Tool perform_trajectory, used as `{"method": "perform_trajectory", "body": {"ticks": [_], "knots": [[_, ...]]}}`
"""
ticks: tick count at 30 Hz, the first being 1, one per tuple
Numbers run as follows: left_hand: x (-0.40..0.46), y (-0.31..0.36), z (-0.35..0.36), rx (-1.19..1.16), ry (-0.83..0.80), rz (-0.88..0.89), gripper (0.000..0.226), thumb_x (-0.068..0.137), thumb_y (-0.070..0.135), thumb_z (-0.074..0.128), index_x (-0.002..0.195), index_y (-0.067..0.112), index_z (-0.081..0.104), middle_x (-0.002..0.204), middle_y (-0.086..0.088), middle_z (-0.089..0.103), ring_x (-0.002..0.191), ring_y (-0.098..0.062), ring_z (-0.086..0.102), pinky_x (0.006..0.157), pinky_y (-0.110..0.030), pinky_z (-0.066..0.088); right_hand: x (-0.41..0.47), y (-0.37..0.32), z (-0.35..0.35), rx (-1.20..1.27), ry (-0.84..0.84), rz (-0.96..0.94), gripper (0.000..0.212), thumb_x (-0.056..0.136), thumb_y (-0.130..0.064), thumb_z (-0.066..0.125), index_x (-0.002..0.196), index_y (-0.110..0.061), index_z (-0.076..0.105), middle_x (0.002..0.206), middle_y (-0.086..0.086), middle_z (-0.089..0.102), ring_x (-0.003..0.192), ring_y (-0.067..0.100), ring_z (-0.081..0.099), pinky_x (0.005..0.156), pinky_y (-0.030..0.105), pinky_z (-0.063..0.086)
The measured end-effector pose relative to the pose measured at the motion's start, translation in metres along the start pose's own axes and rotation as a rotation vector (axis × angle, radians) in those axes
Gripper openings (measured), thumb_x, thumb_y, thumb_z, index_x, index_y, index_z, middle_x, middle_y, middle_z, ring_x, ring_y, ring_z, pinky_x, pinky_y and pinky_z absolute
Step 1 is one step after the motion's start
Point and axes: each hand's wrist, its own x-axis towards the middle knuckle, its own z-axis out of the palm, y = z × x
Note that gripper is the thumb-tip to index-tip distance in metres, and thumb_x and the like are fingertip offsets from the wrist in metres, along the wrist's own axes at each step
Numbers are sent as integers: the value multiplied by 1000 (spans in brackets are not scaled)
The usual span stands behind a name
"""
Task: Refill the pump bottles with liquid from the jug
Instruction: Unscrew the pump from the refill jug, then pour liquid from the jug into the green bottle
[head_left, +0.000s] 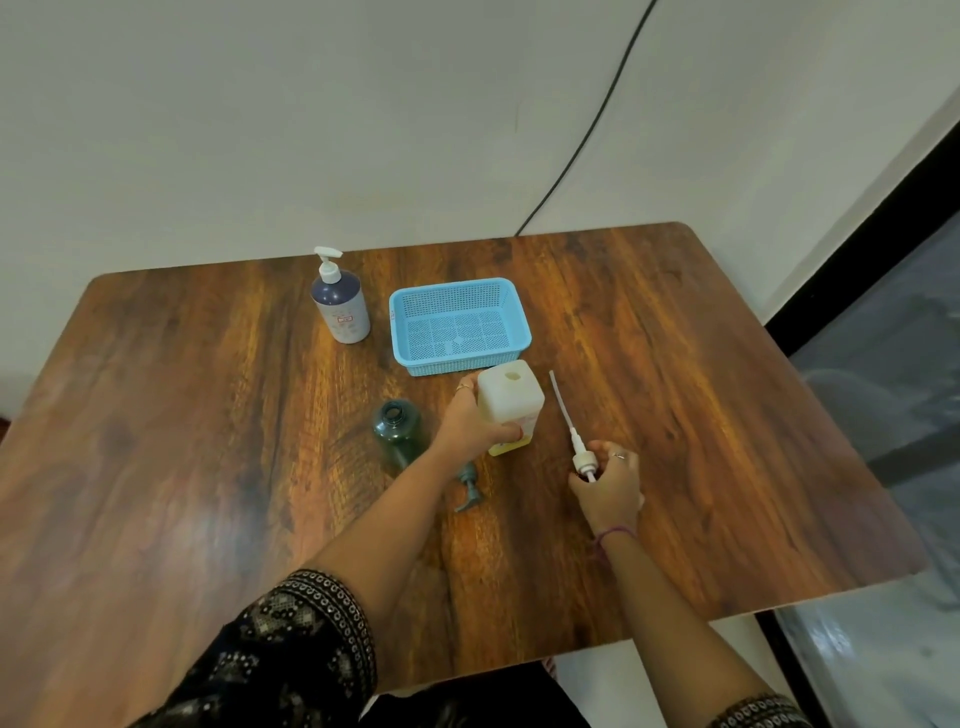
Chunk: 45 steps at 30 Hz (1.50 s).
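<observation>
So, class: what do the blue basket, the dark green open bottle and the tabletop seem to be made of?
Blue rectangular basket: most likely moulded plastic, matte, with perforated mesh walls and floor. Dark green open bottle: probably translucent plastic, glossy highlights on its shoulder. Brown tabletop: wood or wood-look laminate; grain pattern, smooth sheen reflecting light.

Three bottles stand on the tabletop (208, 415) — one blue (341, 306), one green (399, 432), one white (511, 405) — with two loose pumps, green (469, 487) and white (574, 431), one basket (460, 325), and two hands (470, 423) (610, 483).
</observation>
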Motion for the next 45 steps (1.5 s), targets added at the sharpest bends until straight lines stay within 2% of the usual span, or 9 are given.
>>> {"method": "perform_trajectory", "body": {"ticks": [8, 11, 14, 18, 22, 25, 30, 36, 45], "knots": [[-67, 6, -33, 107, -35, 101, 78, 72, 15, 81, 139, 15, 42, 130, 9, 55, 119, -7, 54, 100, -25, 46, -2, -11, -23, 12, 38, -143, 53, 77, -21, 78, 124, -17, 56, 131, 8, 49, 122, 27, 48, 101, 45, 41], [-99, -2, -56, 21, 55, 237, 47, 78, 5, 75, 119, 19, 58, 105, 6, 67, 92, -4, 65, 80, -17, 54, -1, -18, -31, 99, -3, -228, 54, 76, -16, 79, 124, -16, 55, 131, 8, 49, 120, 25, 50, 98, 37, 46], [-111, -19, -79, -13, 297, 323, 41, 77, 3, 76, 109, 23, 59, 97, 1, 64, 82, -8, 61, 68, -20, 53, 6, -27, -34, 118, -103, -301, 62, 73, -19, 82, 127, -20, 51, 131, 3, 50, 118, 20, 52, 94, 33, 47], [-97, -43, -95, 43, 444, 192, 65, 71, 11, 82, 125, 15, 47, 112, -3, 55, 97, -17, 56, 82, -34, 53, 19, -42, -25, 149, -275, -378, 79, 69, -24, 86, 135, -21, 43, 137, 0, 46, 122, 14, 48, 99, 28, 41], [-75, -63, -96, 185, 319, 31, 102, 66, 25, 87, 147, 10, 25, 144, -6, 38, 128, -18, 43, 108, -38, 41, 33, -57, -9, 155, -385, -415, 96, 62, -30, 89, 142, -24, 35, 151, 2, 34, 139, 18, 34, 113, 44, 34], [-61, -71, -92, 226, 256, -49, 112, 67, 30, 86, 152, 10, 15, 156, -7, 24, 140, -20, 31, 115, -35, 30, 43, -68, 1, 212, -461, -423, 105, 53, -38, 91, 141, -29, 34, 142, -6, 41, 136, 18, 37, 111, 45, 37], [-38, -74, -81, 193, 222, -65, 113, 66, 25, 86, 152, 11, 13, 152, -2, 31, 139, -18, 32, 112, -27, 26, 47, -73, 16, 325, -535, -441, 97, 58, -11, 92, 137, -23, 37, 117, -23, 46, 110, -4, 49, 85, 4, 44], [-36, -65, -70, 49, 358, -1, 72, 69, 14, 84, 130, 20, 45, 118, 9, 56, 110, -7, 52, 97, -25, 40, 44, -65, 31, 404, -513, -413, 85, 63, -10, 89, 133, -20, 41, 117, -17, 54, 111, -2, 52, 81, 6, 47], [-31, -8, -83, -22, 430, 192, 73, 61, 22, 88, 124, 26, 51, 123, 4, 56, 107, -2, 54, 82, -7, 41, 55, -98, 16, 453, -430, -466, 73, 63, -3, 87, 121, -24, 48, 105, -14, 58, 99, 0, 57, 70, 7, 50]]}}
